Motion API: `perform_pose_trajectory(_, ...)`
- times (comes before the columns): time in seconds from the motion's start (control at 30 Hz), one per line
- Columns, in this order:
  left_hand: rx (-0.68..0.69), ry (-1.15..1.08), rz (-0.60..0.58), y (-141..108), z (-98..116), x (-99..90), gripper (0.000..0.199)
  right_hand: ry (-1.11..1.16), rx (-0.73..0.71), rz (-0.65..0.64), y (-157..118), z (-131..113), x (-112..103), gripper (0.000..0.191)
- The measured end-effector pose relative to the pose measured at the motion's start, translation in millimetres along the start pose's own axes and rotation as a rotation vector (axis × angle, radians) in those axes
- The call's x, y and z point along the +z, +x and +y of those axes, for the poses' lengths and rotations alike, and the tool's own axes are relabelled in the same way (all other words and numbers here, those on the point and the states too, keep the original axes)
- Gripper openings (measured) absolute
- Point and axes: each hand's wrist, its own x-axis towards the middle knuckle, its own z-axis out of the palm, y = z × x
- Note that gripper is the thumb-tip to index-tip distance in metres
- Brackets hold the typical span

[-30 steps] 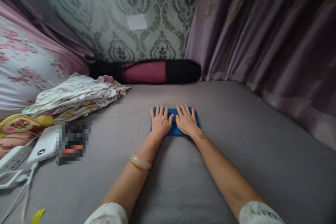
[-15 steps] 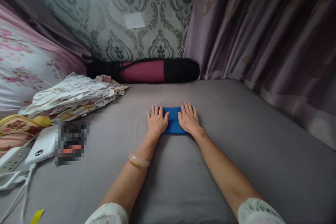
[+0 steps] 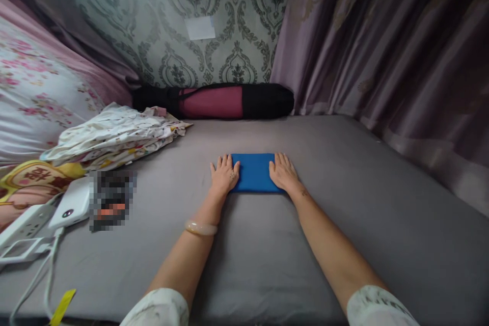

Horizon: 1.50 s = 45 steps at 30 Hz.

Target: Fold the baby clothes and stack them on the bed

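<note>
One gray bedsheet spreads wide, a long black-and-maroon bag along its twelve o'clock end. Mid-sheet lies a folded blue cloth; the left hand, open and flat, rests over its nine o'clock edge, the right hand, likewise open, over three o'clock.

A grey bed bears a blue cloth, long bag, fabric pile, power strip
</note>
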Motion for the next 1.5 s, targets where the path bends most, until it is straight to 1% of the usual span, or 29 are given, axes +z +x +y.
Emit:
perform_pose_trajectory(0.13, 0.01, -0.029, -0.019, 1, -3, 1.7, 0.063, 0.0, -0.003, -0.023, 2, 6, 3, 0.063)
perform_pose_trajectory(0.23, -0.011, -0.109, -0.024, 2, -3, -0.7, 0.059, -0.016, 0.006, -0.02, 1, 2, 0, 0.062)
perform_pose_trajectory(0.33, -0.078, -0.275, 0.016, 6, -5, -7.6, 0.053, -0.062, -0.024, 0.059, -5, -10, -8, 0.061)
perform_pose_trajectory(0.4, -0.128, -0.417, 0.069, 10, -7, -12.5, 0.052, -0.078, -0.086, 0.103, -10, -21, -12, 0.06)
perform_pose_trajectory(0.43, -0.147, -0.488, 0.104, 11, -9, -14.4, 0.052, -0.077, -0.12, 0.096, -12, -26, -13, 0.06)
perform_pose_trajectory(0.5, -0.181, -0.614, 0.172, 14, -13, -16.3, 0.054, -0.071, -0.158, 0.03, -16, -33, -10, 0.06)
perform_pose_trajectory(0.57, -0.223, -0.706, 0.223, 17, -18, -16.1, 0.056, -0.075, -0.158, -0.033, -18, -35, -5, 0.06)
perform_pose_trajectory(0.67, -0.283, -0.791, 0.276, 21, -25, -14.4, 0.06, -0.095, -0.15, -0.059, -17, -33, -1, 0.06)
perform_pose_trajectory(0.73, -0.318, -0.837, 0.306, 24, -28, -14.0, 0.062, -0.102, -0.141, -0.069, -15, -34, -2, 0.06)
perform_pose_trajectory(0.8, -0.359, -0.883, 0.32, 25, -30, -14.2, 0.062, -0.093, -0.132, -0.063, -14, -43, -5, 0.06)
perform_pose_trajectory(0.93, -0.404, -0.964, 0.349, 26, -32, -13.7, 0.063, -0.008, -0.189, -0.04, -12, -75, -3, 0.059)
perform_pose_trajectory(1.03, -0.41, -0.992, 0.359, 27, -33, -12.2, 0.062, 0.039, -0.194, -0.081, -12, -92, 7, 0.06)
perform_pose_trajectory(1.17, -0.427, -0.992, 0.358, 28, -34, -12.5, 0.062, 0.048, -0.183, -0.11, -12, -93, 15, 0.061)
perform_pose_trajectory(1.3, -0.425, -1.014, 0.366, 28, -33, -14.1, 0.061, 0.051, -0.17, -0.147, -10, -93, 10, 0.062)
perform_pose_trajectory(1.4, -0.428, -1.023, 0.374, 28, -32, -13.1, 0.06, 0.057, -0.197, -0.106, -8, -108, 3, 0.061)
perform_pose_trajectory(1.5, -0.423, -1.047, 0.399, 30, -32, -10.5, 0.06, 0.069, -0.299, -0.056, -8, -128, 2, 0.059)
